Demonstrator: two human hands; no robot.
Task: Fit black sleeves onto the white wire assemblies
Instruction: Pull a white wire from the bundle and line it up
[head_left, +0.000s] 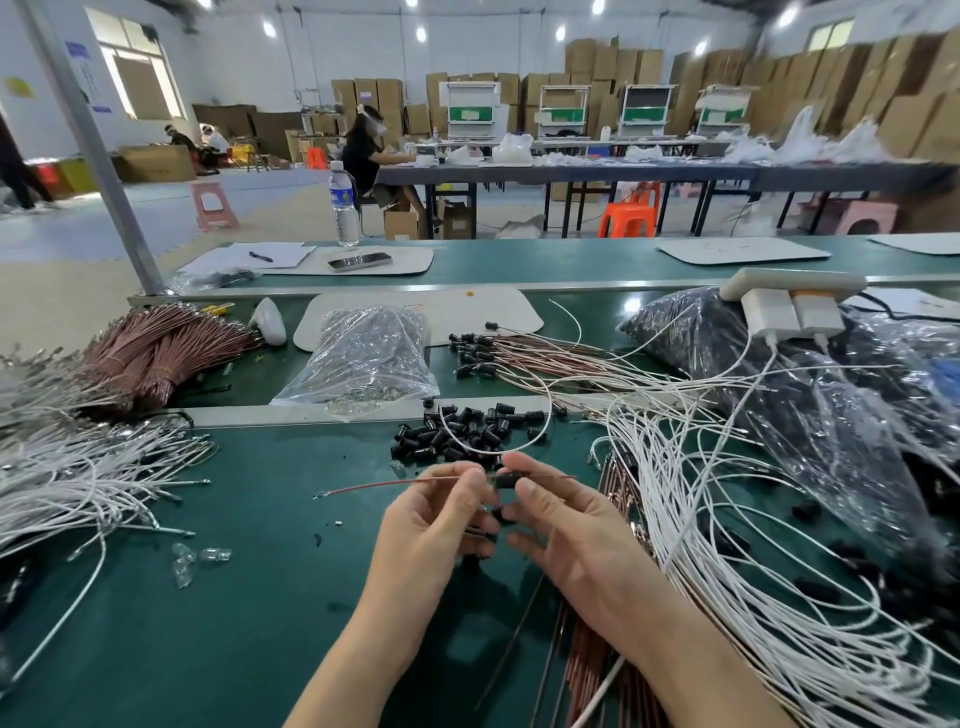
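My left hand (436, 525) pinches a thin red wire (374, 487) that runs leftward to a metal tip over the green table. Close beside it, my right hand (566, 530) pinches a small black sleeve (505, 480) on that wire, and a white wire (483, 446) loops up from between the two hands. A heap of loose black sleeves (462, 428) lies just beyond my fingers. More dark pieces sit between my palms, partly hidden.
White wire assemblies spread in a pile at the left (78, 467) and a larger tangle at the right (753, 519). Sleeved red wires (519, 353), a clear bag of parts (369, 358), brown wire bundles (156, 348) and dark bags (779, 374) lie behind.
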